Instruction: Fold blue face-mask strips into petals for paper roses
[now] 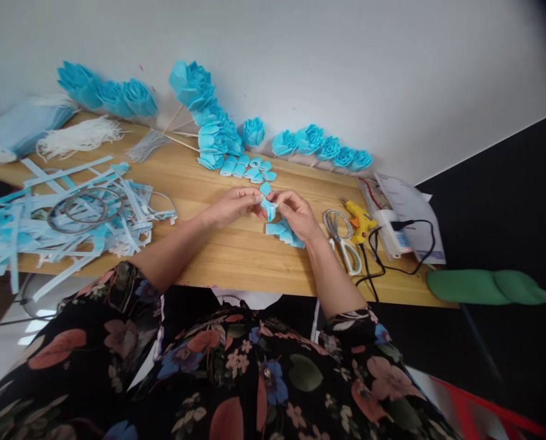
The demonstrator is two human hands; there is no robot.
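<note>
Wooden tabletop (236,250) against a white wall: a person in a flowered dress pinches a small blue petal (269,209) between both hands at the centre of the work surface. The left hand (233,206) closes on it from nine o'clock and the right hand (298,215) from three o'clock, fingertips meeting on the fold. More cut petals (277,228) lie under the right hand. White-handled scissors (341,235) and a yellow glue gun (359,219) sit at three o'clock from the hands. Finished blue flowers (321,145) line the wall at twelve o'clock, and a heap of blue strips (71,226) lies at nine o'clock. Print on the paper sheets (403,198) beyond the glue gun is too small to read.
</note>
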